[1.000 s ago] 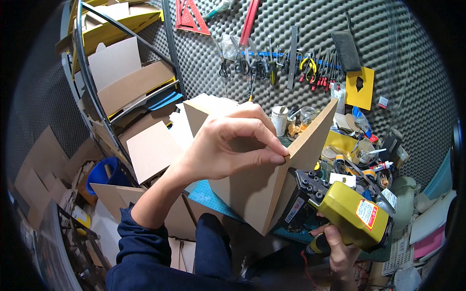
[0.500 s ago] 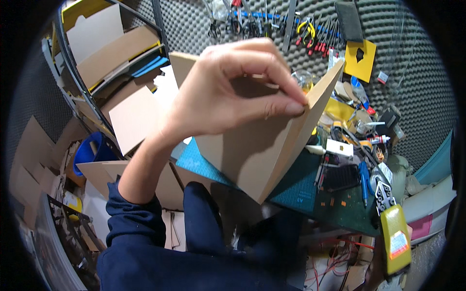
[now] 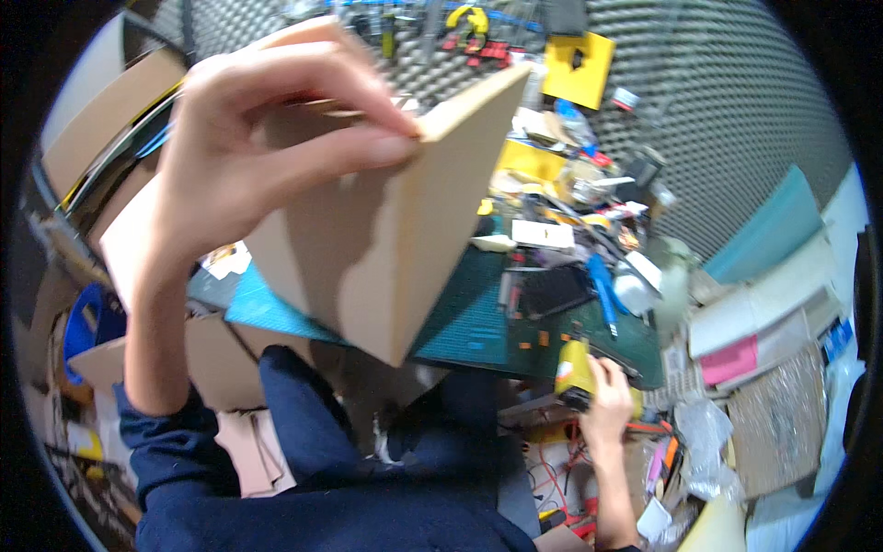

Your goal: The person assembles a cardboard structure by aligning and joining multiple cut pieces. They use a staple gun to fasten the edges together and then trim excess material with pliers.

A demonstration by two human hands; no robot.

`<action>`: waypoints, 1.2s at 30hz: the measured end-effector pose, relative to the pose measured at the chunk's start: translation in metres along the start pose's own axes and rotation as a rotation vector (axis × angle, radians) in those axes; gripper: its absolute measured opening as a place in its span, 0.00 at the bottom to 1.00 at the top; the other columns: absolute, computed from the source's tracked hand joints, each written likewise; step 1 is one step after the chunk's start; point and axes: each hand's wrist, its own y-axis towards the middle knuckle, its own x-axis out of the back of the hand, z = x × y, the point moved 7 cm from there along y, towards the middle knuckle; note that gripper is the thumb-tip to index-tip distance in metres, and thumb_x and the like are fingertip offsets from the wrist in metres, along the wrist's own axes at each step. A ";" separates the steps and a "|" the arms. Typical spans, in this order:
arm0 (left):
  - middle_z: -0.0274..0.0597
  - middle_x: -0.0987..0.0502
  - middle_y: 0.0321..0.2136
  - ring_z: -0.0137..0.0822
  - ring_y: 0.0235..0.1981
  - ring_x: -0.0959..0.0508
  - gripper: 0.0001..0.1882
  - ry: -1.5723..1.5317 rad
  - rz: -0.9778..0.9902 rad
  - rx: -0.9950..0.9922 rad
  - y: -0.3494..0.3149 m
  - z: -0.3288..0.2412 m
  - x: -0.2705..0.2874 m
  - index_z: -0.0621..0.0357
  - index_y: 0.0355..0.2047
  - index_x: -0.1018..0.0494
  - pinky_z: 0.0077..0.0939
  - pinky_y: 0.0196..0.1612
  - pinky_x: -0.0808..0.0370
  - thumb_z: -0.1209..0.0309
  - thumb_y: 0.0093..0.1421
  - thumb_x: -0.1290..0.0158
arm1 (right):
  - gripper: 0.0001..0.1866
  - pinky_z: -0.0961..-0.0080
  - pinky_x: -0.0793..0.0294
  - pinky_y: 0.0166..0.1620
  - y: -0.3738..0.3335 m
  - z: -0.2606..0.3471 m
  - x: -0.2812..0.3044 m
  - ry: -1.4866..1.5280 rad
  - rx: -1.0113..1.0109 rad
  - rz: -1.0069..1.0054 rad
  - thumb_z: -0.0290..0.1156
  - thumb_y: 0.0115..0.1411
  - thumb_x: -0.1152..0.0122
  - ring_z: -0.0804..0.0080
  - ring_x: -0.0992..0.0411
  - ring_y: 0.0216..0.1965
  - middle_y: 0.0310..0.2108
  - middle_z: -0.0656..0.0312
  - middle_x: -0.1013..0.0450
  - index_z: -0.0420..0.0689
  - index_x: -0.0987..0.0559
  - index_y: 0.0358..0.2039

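Green worktable (image 3: 635,342) is spreading behind; joined brown panels (image 3: 451,212) are dropping a corner at its near edge. Yellow tool (image 3: 575,373) is sitting well apart, near the front edge, mat (image 3: 474,308) showing between; your right hand (image 3: 602,405) is gripping it. Your left hand (image 3: 225,166) is pinching the panels' top edge.

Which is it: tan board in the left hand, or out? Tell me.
In: the left hand holds the tan board, pinching it at a corner.
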 end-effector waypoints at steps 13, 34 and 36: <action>0.37 0.24 0.30 0.28 0.34 0.25 0.08 -0.025 -0.001 0.005 -0.001 0.002 0.000 0.59 0.33 0.18 0.21 0.36 0.29 0.74 0.51 0.33 | 0.33 0.62 0.28 0.53 0.024 -0.012 -0.027 0.457 -0.265 0.350 0.17 0.41 0.34 0.47 0.31 0.50 0.49 0.48 0.38 0.41 0.33 0.51; 0.37 0.18 0.32 0.26 0.35 0.21 0.09 -0.262 -0.072 -0.034 -0.002 0.014 -0.002 0.56 0.35 0.16 0.19 0.38 0.25 0.76 0.52 0.31 | 0.24 0.73 0.27 0.54 -0.009 0.224 -0.119 1.501 -0.362 0.152 0.21 0.61 0.37 0.66 0.26 0.50 0.48 0.52 0.27 0.38 0.37 0.54; 0.37 0.18 0.32 0.26 0.35 0.21 0.09 -0.250 -0.068 -0.046 -0.001 0.013 -0.002 0.56 0.35 0.16 0.19 0.38 0.25 0.76 0.52 0.32 | 0.19 0.75 0.26 0.52 -0.008 0.237 -0.137 1.657 -0.470 0.004 0.18 0.63 0.40 0.67 0.25 0.48 0.44 0.51 0.25 0.39 0.38 0.50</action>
